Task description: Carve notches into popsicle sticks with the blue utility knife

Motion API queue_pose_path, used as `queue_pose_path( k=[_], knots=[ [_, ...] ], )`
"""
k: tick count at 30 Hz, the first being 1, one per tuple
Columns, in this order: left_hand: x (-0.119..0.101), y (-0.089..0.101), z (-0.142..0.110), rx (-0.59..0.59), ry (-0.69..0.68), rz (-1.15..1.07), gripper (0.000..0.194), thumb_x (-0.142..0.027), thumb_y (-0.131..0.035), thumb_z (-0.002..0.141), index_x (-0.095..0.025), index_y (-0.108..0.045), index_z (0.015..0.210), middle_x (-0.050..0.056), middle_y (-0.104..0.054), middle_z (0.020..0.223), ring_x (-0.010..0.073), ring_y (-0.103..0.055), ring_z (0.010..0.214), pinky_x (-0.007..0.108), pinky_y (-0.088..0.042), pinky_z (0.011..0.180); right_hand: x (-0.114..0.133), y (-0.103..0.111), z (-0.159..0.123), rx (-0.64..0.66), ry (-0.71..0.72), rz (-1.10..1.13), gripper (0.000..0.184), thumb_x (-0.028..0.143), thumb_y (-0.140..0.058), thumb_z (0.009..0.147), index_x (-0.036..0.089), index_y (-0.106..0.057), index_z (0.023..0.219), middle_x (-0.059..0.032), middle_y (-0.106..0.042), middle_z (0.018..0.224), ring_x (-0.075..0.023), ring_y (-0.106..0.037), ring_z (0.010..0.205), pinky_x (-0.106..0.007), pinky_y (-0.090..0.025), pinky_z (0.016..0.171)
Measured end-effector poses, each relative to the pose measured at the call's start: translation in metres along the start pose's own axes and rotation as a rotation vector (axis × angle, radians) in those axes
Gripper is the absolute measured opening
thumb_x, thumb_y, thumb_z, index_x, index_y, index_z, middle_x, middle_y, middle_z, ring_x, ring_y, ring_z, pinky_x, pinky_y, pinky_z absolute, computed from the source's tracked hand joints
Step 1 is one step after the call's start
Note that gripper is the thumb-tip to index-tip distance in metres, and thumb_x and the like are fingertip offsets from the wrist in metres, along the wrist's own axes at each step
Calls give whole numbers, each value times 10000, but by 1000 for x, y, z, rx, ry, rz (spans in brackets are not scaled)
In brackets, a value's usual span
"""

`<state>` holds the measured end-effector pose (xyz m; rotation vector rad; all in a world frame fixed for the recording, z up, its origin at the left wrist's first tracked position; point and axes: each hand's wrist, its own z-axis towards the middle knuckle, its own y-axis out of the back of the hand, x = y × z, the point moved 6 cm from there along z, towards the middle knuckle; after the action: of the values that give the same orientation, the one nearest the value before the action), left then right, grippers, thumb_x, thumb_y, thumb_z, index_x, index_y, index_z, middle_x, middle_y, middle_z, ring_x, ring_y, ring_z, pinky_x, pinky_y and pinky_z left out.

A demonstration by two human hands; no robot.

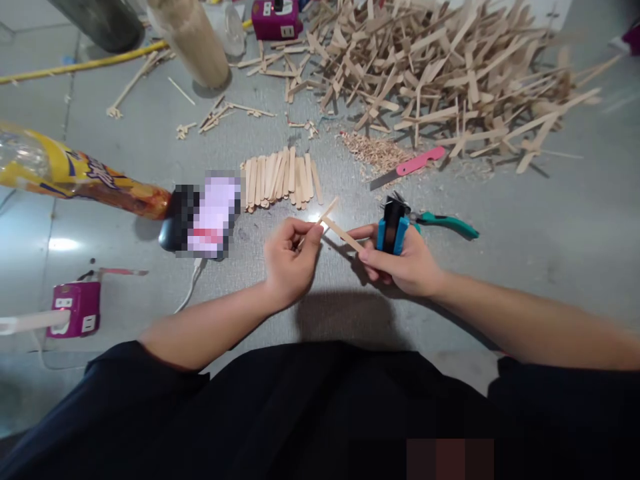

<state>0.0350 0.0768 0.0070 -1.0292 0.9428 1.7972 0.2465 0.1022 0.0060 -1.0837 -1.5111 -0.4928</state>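
Observation:
My left hand point(294, 261) is closed, pinching a thin wooden craft stick point(330, 208) between thumb and fingers. Another flat craft stick point(345, 235) slants down from it into my right hand point(407, 267), gripped under the thumb. The two sticks meet close to my left fingertips; whether they are joined I cannot tell. Resting in the same right hand is a blue-and-black tool point(393, 227), its exact kind unclear. Just beyond my hands lies a row of flat craft sticks point(280, 177). Green-handled pliers point(447, 223) are on the table behind my right hand.
A large heap of wooden sticks point(430, 60) covers the far right. Before it lie wood shavings point(373, 150) and a pink-handled folding saw point(420, 161). To the left are a phone point(214, 217), a yellow-labelled bottle point(85, 170), a purple socket block point(80, 303) and a tall container point(195, 47).

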Motion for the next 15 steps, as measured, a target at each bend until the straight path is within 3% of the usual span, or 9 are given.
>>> queue_pose_path(
  k=[6,11,15],
  knots=[
    [-19,1,-1,51,-246,177,251,-360,-807,1140,-198,-799,948,-38,-724,636,69,-586,486,216,-391,498,13,5,-7,-114,43,-77,210,393,-905,1025,188,-858,1031,62,-588,498,-113,-516,434,-261,-388,451],
    [-29,-5,-9,164,-368,233,235,-317,-816,1145,-186,-798,950,-5,-793,685,96,-702,535,210,-480,536,8,3,-8,-115,51,-129,210,411,-901,1025,203,-881,1043,72,-569,485,-114,-486,402,-265,-372,423],
    [-30,-8,-13,227,-305,169,215,-304,-848,1126,-176,-808,959,-30,-736,625,70,-639,486,186,-446,512,6,2,-5,-113,59,-152,254,436,-889,1034,188,-877,1087,73,-579,486,-122,-506,409,-268,-378,426]
  ],
)
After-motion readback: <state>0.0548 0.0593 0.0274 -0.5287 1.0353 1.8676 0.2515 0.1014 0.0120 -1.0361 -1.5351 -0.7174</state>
